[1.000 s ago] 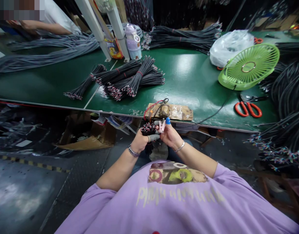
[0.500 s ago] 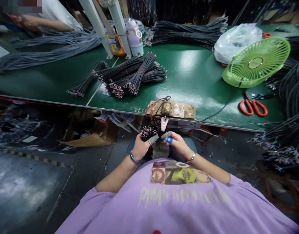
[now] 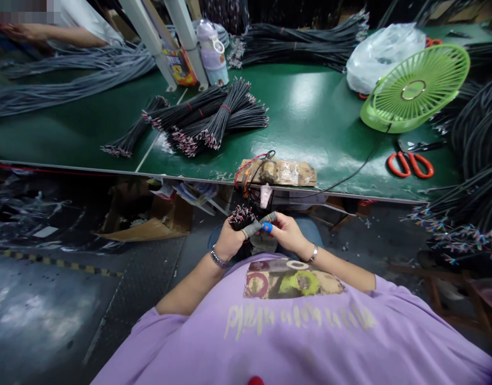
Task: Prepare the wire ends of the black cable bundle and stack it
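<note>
My left hand [image 3: 229,240] is wrapped round a bundle of black cables [image 3: 241,215], their red and white wire ends pointing up. A grey cover sits on its thumb. My right hand [image 3: 289,234] is closed in a pinch at the left thumb's tip, with a grey cover on the index finger and a blue band on the thumb. Whatever lies between those fingertips is too small to make out. Just beyond the hands, a pale pink clip-like piece [image 3: 265,195] hangs at the bench edge, below a taped wooden block [image 3: 298,174] with red and black leads.
Tied black cable bundles [image 3: 214,115] lie on the green bench [image 3: 310,117]. To the right are a green fan [image 3: 414,90], red-handled scissors [image 3: 410,164], a plastic bag [image 3: 384,56] and more cables [image 3: 476,139]. A bottle [image 3: 213,53] stands by metal posts. Another person's arm [image 3: 75,36] shows far left.
My right hand has moved left, and its fingertips now meet the left thumb. The left hand keeps hold of the cable bundle. The whole view has shifted slightly.
</note>
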Motion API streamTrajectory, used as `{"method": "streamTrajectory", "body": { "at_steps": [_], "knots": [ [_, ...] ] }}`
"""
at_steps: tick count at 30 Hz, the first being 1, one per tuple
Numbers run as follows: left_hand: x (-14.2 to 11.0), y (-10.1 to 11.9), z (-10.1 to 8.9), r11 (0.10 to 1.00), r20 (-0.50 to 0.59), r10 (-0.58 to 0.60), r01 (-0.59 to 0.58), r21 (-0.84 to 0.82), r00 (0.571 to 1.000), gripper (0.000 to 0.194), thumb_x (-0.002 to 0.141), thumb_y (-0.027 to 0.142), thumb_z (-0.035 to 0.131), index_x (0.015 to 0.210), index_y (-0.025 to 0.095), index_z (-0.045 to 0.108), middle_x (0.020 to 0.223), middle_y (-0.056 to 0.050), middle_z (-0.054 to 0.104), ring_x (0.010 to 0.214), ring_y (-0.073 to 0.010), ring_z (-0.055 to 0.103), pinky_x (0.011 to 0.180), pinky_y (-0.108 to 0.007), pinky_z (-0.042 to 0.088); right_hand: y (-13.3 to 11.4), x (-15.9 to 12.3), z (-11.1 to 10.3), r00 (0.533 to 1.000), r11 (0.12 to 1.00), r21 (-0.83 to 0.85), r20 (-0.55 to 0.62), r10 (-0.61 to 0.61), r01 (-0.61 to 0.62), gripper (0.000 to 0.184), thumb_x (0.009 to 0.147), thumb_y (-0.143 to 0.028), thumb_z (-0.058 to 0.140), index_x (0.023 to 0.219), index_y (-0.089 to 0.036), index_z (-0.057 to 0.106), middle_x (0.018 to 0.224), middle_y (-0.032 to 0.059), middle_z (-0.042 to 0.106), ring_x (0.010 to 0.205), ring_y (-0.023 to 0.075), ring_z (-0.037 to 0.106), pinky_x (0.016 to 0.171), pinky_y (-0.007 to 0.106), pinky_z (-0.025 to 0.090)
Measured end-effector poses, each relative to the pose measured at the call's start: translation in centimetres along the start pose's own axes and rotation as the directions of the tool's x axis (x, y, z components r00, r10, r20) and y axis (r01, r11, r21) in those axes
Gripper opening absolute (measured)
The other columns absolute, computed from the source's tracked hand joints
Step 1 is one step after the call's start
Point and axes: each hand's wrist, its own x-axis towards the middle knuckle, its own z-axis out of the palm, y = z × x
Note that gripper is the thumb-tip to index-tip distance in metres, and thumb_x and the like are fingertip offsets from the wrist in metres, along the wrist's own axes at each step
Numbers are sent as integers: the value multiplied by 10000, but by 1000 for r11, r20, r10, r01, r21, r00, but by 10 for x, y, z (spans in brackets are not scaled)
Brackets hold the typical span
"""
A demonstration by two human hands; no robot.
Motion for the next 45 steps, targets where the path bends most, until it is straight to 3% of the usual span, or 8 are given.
{"method": "streamTrajectory", "body": {
  "at_steps": [11, 15, 20, 27, 34, 39, 45],
  "knots": [
    [5, -6, -6, 983, 161, -18, -11, 181, 987, 223, 600, 280, 790, 740, 145, 681, 613, 5, 651, 613, -147, 599, 648, -275, 518, 3, 1, -2, 995, 999, 41, -91, -32, 36, 207, 678, -339, 727, 794, -177, 672, 646, -15, 606, 540, 90, 485, 519, 221, 411],
    [3, -4, -5, 981, 72, 56, -68, 182, 996, 223, 628, 305, 770, 750, 138, 688, 702, -15, 685, 647, -147, 606, 669, -277, 516, -2, 4, -4, 998, 976, 213, -47, 46, -35, 212, 652, -309, 747, 800, -176, 674, 738, 0, 657, 575, 85, 524, 551, 218, 450],
    [2, -2, -5, 933, 0, 176, -167, 320, 984, 212, 631, 270, 758, 777, 131, 693, 736, -26, 688, 675, -150, 599, 639, -253, 498, -7, 4, -7, 971, 840, 490, 71, 226, -232, 252, 698, -382, 712, 782, -157, 637, 746, 21, 675, 520, 74, 533, 545, 254, 514],
    [4, -12, -10, 882, 33, 208, -202, 425, 978, 175, 652, 220, 729, 796, 134, 681, 698, 2, 657, 626, -123, 565, 611, -226, 468, -5, 4, -6, 958, 810, 516, 78, 278, -277, 330, 644, -392, 774, 815, -144, 640, 715, 30, 688, 518, 74, 568, 513, 216, 507],
    [4, -7, -7, 942, 39, 135, -141, 305, 990, 242, 632, 238, 754, 844, 140, 692, 786, -20, 695, 716, -153, 608, 689, -259, 495, -1, 3, -5, 972, 847, 482, 48, 230, -225, 301, 660, -399, 759, 782, -152, 636, 733, 21, 694, 519, 67, 569, 524, 207, 485],
    [1, -2, 1, 992, 15, -10, 8, 123, 1000, 263, 619, 275, 769, 820, 132, 677, 709, -21, 672, 588, -125, 574, 578, -254, 486, -2, 4, -5, 991, 936, 334, -38, 132, -112, 266, 700, -395, 721, 760, -153, 626, 654, -3, 661, 500, 58, 534, 497, 185, 424],
    [0, -3, 2, 996, -176, 87, -89, -4, 980, 251, 574, 205, 791, 780, 147, 658, 726, -8, 670, 631, -121, 599, 639, -258, 499, -2, 2, -4, 995, 953, 293, -40, 96, -80, 243, 735, -384, 687, 750, -157, 602, 598, -28, 607, 480, 55, 492, 487, 188, 388]
  ]
}}
